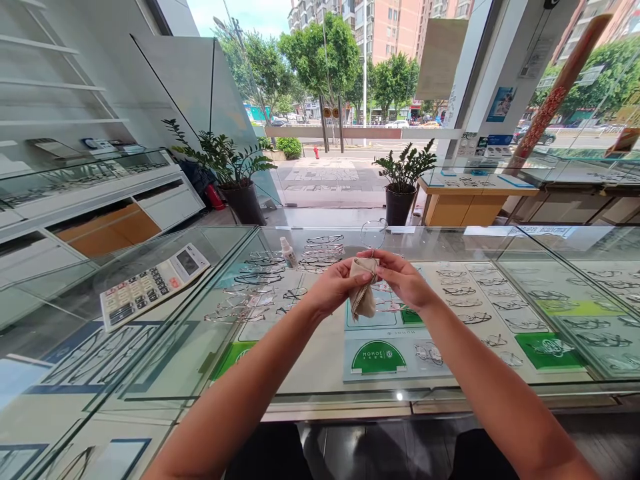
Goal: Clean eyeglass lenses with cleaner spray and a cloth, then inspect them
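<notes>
A beige cloth (pixel 364 297) hangs between my two hands above the glass counter. My left hand (pixel 334 287) is closed with its fingers pinching the cloth from the left. On the other side, my right hand (pixel 397 272) is closed on the cloth and a pair of thin-rimmed glasses. One round lens (pixel 373 233) of these glasses sticks up above the fingers; the cloth and fingers hide the rest. A small white spray bottle (pixel 288 253) stands on the counter to the left of my hands.
A calculator (pixel 155 283) lies at the left on the glass counter (pixel 300 398). Rows of eyeglasses (pixel 463 291) fill the display on both sides of my hands. Two potted plants (pixel 399 200) stand beyond the counter, before the glass doors.
</notes>
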`<move>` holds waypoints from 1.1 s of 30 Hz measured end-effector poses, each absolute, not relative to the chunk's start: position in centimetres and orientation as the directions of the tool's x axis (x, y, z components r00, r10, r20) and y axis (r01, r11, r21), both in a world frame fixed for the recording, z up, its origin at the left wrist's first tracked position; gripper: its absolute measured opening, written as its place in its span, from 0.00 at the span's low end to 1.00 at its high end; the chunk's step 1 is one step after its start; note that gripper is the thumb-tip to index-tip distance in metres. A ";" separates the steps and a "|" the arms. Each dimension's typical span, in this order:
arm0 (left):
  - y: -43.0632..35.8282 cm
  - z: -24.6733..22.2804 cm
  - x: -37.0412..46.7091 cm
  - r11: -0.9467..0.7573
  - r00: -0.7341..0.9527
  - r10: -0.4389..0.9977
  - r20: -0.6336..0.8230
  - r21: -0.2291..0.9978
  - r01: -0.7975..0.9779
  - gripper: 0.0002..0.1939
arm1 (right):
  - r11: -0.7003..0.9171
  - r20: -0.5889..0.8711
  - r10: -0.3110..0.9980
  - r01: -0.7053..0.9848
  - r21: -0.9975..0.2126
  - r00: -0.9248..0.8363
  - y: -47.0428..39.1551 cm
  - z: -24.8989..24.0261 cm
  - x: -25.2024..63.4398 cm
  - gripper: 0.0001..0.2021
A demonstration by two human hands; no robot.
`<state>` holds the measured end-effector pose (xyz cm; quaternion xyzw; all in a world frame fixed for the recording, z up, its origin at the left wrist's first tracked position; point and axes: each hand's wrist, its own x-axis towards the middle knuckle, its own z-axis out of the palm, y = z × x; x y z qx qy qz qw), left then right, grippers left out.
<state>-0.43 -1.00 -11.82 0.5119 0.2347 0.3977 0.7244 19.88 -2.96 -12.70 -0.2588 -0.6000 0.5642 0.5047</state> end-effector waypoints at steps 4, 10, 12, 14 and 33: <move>-1.3 -11.7 -0.4 0.077 0.520 0.849 0.096 0.951 -0.301 0.24 | 0.217 0.312 0.877 -0.278 -0.936 -0.365 -2.9 -12.9 19.8 0.18; -1.7 -11.6 0.0 0.004 0.467 0.874 0.139 0.957 -0.291 0.25 | 0.172 0.282 0.888 -0.307 -0.936 -0.362 -2.9 -13.2 19.5 0.19; -1.7 -11.9 0.2 0.006 0.459 0.878 0.135 0.956 -0.293 0.24 | 0.168 0.278 0.891 -0.308 -0.936 -0.360 -2.9 -13.2 19.4 0.19; -1.6 -12.2 0.3 0.012 0.455 0.881 0.131 0.955 -0.298 0.24 | 0.179 0.281 0.890 -0.292 -0.939 -0.360 -3.1 -13.0 19.3 0.20; -1.4 -12.6 0.2 0.032 0.586 0.799 0.139 0.962 -0.272 0.27 | 0.120 0.201 0.965 -0.394 -0.911 -0.171 -3.1 -12.6 19.0 0.14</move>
